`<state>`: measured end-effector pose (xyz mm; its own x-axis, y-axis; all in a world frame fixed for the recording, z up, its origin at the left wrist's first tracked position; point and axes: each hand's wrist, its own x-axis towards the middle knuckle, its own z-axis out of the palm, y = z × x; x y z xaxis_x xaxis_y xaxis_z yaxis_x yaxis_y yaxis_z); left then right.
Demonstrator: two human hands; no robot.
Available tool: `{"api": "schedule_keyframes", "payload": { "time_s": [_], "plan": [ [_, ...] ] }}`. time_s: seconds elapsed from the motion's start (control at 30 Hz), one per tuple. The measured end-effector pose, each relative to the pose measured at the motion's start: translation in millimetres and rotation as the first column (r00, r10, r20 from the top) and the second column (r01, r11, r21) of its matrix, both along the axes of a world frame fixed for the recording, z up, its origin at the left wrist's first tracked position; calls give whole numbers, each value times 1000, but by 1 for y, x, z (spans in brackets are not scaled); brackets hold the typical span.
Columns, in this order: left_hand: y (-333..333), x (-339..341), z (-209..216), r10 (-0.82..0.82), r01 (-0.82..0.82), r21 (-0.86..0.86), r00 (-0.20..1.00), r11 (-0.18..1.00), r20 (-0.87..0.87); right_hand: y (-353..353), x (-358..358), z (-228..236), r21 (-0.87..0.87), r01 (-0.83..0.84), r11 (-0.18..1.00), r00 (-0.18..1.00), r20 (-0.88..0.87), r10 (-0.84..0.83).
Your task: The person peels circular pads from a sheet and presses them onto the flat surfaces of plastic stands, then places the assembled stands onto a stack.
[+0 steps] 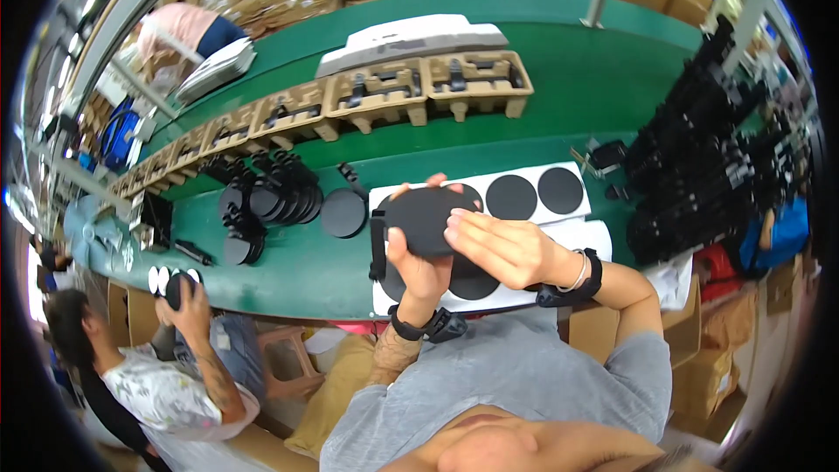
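Left grip [423, 273] clamped on a black disc [424, 217]: thumb on the near edge, some fingertips showing past the far edge, palm beneath. Right grip [517, 252]: fingers straight and side by side, tips on the disc's upper face at its right edge. Right thumb hidden; cannot tell whether it pinches.

Landmark: white sheet [381, 300] on the green desk [297, 273]. Held disc is over the sheet's left half, broad face up. Round, so no clear long axis. Key relation: disc sits directly between the two grips, left one wrapped around it, right one reaching leftward across its rim. Both in contact; left has the fuller hold.

A dark narrow bar [377, 246] runs along the sheet's left edge, beside the disc; whether joined to it, cannot tell. Flat black pads [511, 198] lie on the sheet, two in plain view at its far right, others partly covered by hands and disc.

Left of the sheet: a lone round-based part [343, 212], then a cluster of similar black parts [281, 198]. Beyond the sheet: a row of cardboard trays [517, 107]. Right of it: a tall heap of black parts [690, 183]. Well left, a co-worker's hand [190, 308] holds something dark and round.
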<state>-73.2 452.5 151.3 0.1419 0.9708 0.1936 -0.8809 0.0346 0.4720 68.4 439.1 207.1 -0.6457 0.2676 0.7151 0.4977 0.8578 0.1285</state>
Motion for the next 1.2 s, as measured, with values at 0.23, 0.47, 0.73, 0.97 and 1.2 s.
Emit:
{"api": "schedule_keyframes", "payload": {
  "time_s": [0.23,0.47,0.73,0.97,1.2],
  "plan": [
    [20,-19,-52,-401,492,40,657,870,638,103,-45,3,-712,-64,699,910,-329,-252],
    [14,-20,-60,-148,211,-336,968,918,203,346,-131,-1,-503,331,799,839,-231,-493],
    [35,-8,-63,-192,251,-331,961,910,199,428,-164,-20,-280,433,857,897,39,-440],
    [58,8,-71,-180,239,-242,954,940,240,434,-155,-32,-362,353,863,925,276,-263],
    [55,5,-65,-157,238,-300,950,924,271,459,-122,-77,183,209,961,946,212,-246]
  ]
}}
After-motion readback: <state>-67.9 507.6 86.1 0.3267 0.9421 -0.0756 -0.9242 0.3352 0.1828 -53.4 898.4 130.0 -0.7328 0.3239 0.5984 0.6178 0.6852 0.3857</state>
